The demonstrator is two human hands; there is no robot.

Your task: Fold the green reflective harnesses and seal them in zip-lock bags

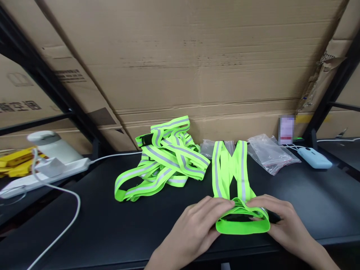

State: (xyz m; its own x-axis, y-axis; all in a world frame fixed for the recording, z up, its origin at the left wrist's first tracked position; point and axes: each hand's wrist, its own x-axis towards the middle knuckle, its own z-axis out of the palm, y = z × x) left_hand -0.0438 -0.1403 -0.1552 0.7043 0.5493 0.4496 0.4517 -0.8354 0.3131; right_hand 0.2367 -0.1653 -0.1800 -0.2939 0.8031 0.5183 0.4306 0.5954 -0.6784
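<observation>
A neon green reflective vest (243,176) made of elastic straps with grey stripes lies on the black table in front of me. Its two straps run away from me, and the near end is bunched into a loop. My left hand (197,228) grips that bunched end from the left, thumb below and fingers on top. From the right, my right hand (284,221) pinches the same layers, with some fingertips inside the loop. To the left sits a tangled pile of similar green reflective straps (174,157).
Clear plastic bags (271,152) lie behind the vest on the right. Near them are a light blue power bank (315,157) and a phone (287,129) leaning on the cardboard wall (197,75). At left are a power strip (75,168), white cable (75,202) and bottle (60,146).
</observation>
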